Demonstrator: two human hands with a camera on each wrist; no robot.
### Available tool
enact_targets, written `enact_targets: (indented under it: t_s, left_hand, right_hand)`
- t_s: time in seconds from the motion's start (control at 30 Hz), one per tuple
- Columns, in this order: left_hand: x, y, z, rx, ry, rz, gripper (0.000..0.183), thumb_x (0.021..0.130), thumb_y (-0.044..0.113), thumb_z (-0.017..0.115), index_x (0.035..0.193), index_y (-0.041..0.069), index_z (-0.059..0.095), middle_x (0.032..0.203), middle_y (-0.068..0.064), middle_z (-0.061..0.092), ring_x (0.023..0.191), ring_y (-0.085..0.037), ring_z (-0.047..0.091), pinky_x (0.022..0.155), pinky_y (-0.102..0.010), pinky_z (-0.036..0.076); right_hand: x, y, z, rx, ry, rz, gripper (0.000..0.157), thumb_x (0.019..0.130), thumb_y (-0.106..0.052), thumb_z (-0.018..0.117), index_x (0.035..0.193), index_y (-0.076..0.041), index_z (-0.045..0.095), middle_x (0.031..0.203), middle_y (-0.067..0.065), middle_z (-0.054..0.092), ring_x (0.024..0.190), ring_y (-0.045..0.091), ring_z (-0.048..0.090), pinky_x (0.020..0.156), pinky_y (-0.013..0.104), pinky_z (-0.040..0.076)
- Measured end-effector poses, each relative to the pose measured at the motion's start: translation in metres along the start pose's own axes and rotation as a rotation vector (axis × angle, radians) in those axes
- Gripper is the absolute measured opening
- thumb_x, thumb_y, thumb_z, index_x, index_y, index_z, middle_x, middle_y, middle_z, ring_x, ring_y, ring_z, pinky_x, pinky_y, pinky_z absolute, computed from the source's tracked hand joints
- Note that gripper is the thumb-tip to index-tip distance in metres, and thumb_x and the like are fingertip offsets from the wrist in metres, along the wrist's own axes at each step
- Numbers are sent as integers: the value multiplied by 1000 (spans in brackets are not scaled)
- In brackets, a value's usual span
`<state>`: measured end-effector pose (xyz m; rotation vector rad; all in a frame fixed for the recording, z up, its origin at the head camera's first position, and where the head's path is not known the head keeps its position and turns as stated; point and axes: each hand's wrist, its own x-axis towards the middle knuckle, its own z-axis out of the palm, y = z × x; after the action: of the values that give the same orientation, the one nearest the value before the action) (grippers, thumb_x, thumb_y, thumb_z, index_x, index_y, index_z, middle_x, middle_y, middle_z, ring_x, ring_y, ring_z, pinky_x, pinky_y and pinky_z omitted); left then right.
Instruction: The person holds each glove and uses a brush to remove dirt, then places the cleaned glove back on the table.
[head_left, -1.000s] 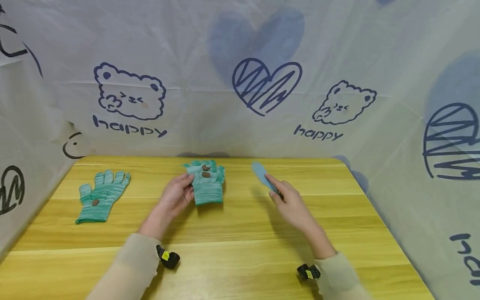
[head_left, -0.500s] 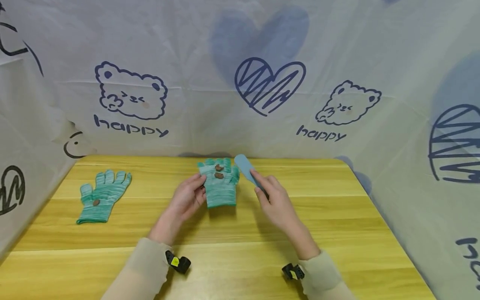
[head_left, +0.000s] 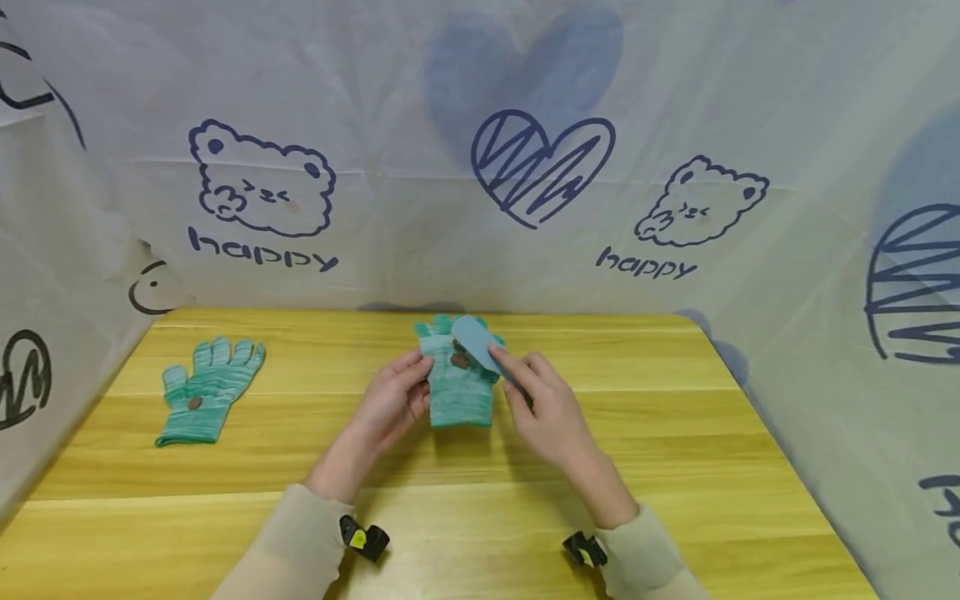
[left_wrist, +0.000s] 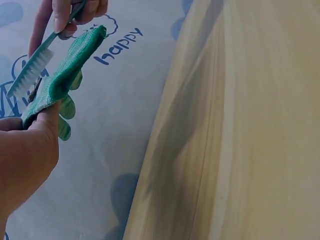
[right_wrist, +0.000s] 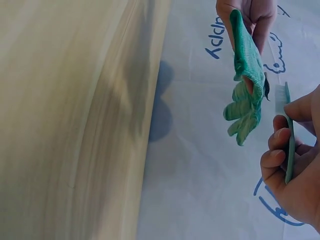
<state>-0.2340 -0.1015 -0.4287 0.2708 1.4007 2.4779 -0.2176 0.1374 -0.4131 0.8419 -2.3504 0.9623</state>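
Note:
My left hand [head_left: 392,397] grips the left edge of a green knitted glove [head_left: 461,400], lifting it above the table with its finger ends away from me. Brown lumps [head_left: 460,361] stick to the glove's face; the brush partly covers them. A light blue brush [head_left: 474,340] is held by its handle in my right hand [head_left: 551,408], index finger laid along its back. Its white bristles [left_wrist: 32,75] point toward the glove in the left wrist view. In the right wrist view a small gap shows between bristles [right_wrist: 281,98] and the dark lump [right_wrist: 266,86].
A second green glove [head_left: 206,392] lies flat at the table's left, a round brown spot [head_left: 195,403] near its cuff. The yellow wooden table [head_left: 660,450] ends at a white cloth backdrop [head_left: 405,225] with printed bears and hearts.
My left hand has carried the glove to the right. My right hand has brought the brush leftward, from beside the glove to over its brown lumps. The other glove stays put.

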Motion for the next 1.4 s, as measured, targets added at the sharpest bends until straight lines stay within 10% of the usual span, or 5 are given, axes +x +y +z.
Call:
enact_targets:
  t_s: [1.4]
  left_hand:
    - [-2, 2, -1, -93, -23, 11, 42, 115, 9, 29, 155, -5, 29, 108, 2, 61, 91, -7, 61, 75, -23, 55]
  right_hand:
    - [2, 2, -12, 41, 48, 43, 47, 101, 1, 62, 146, -13, 61, 95, 4, 58, 69, 9, 44, 57, 25, 40]
